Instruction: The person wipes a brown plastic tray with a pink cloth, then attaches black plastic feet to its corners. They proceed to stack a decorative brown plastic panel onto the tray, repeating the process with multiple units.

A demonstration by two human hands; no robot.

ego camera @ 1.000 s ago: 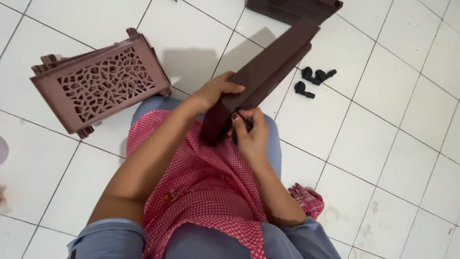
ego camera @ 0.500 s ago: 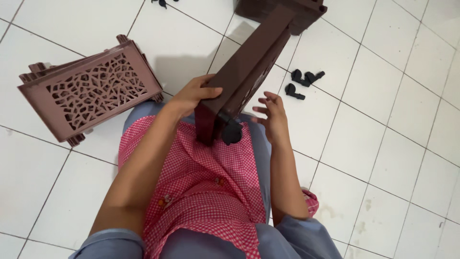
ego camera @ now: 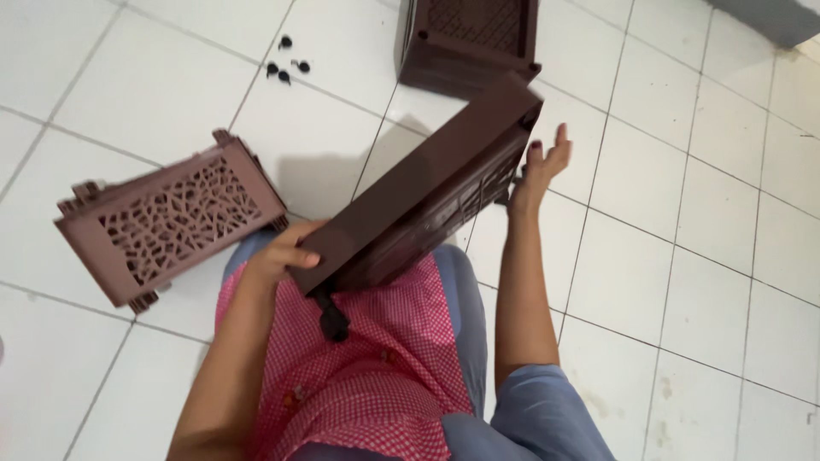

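Note:
I sit on a white tiled floor with a red checked cloth (ego camera: 376,376) over my lap. My left hand (ego camera: 286,254) grips the near corner of a dark brown plastic shelf tray (ego camera: 418,192), held tilted over my knees. A black caster wheel (ego camera: 331,318) hangs from that corner. My right hand (ego camera: 542,166) reaches out past the tray's far end with fingers spread, empty, close to its far corner.
A second brown tray with lattice sides (ego camera: 166,226) lies on the floor to my left. A third brown tray (ego camera: 470,38) stands further ahead. A few small black caster wheels (ego camera: 286,68) lie on the tiles beyond.
My right hand has left the wheel at the tray's near corner and stretched forward to the right. The view has shifted, with the tray now lower and tilted further.

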